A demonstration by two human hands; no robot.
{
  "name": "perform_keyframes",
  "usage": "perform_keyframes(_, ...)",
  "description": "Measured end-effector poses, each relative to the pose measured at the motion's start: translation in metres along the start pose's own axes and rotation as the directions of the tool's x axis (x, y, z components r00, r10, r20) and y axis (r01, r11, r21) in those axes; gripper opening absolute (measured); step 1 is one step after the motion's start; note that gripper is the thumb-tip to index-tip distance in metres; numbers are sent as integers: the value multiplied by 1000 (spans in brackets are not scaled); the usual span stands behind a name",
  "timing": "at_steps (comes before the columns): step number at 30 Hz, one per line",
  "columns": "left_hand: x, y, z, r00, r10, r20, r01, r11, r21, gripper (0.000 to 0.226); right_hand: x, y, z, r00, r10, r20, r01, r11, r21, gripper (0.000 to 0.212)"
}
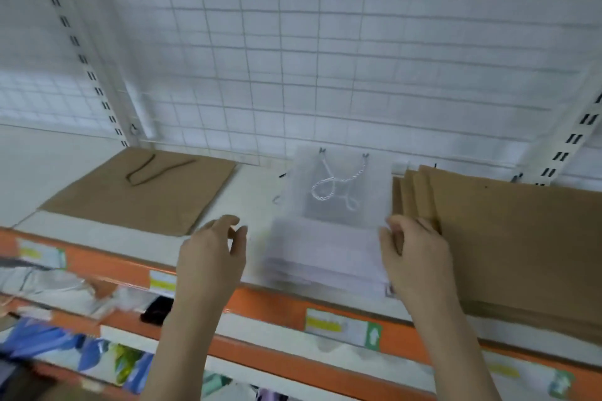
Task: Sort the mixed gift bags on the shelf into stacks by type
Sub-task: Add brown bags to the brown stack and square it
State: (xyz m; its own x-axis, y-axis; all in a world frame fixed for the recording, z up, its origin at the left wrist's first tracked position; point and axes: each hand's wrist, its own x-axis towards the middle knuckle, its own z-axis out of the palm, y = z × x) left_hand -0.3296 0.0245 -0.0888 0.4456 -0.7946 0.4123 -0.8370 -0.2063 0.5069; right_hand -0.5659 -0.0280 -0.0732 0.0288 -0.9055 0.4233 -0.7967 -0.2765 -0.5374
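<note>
Flanking white gift bags [329,238], left hand [211,257] grip empty, right hand [413,257] grip touching their edge, shelf labels [342,327] unreadable.

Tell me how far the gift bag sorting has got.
Done: a flat brown paper bag lies alone at left; white translucent bags are stacked centre. In hand: the right hand touches the fanned brown paper bags; the left hand hovers. Left: squaring those.
</note>
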Motion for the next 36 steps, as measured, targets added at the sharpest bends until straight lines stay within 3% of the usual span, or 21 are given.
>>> perform_keyframes(9, 33, -164, -68, 976, -218, 10, 218, 976, -2, 20, -28, -139, 110, 990, 0, 142, -9, 998, 64, 18)
perform_keyframes(21, 86, -226, -64, 958, -268, -98, 269, 963, -4, 23, 11, -173, 179, 966, -27, 257, 20, 999, 30, 23)
perform_keyframes(25, 108, -247, -63, 928, -361, -95, 367, 929, 43, 40, 18, -176, 194, 967, 8, 254, -12, 1000, 12, 22)
perform_keyframes(28, 135, -270, -63, 908, -419, -31, 418, 895, 158, 64, 24, -184, 204, 967, 44, 251, -46, 999, 2, 22)
perform_keyframes(32, 166, -285, -69, 910, -414, 28, 390, 876, 284, 90, 27, -204, 222, 973, 110, 202, -111, 994, -3, 21)
perform_keyframes(36, 188, -301, -74, 903, -403, 146, 335, 876, 346, 96, 20, -235, 240, 981, 117, 155, -117, 993, -7, 15)
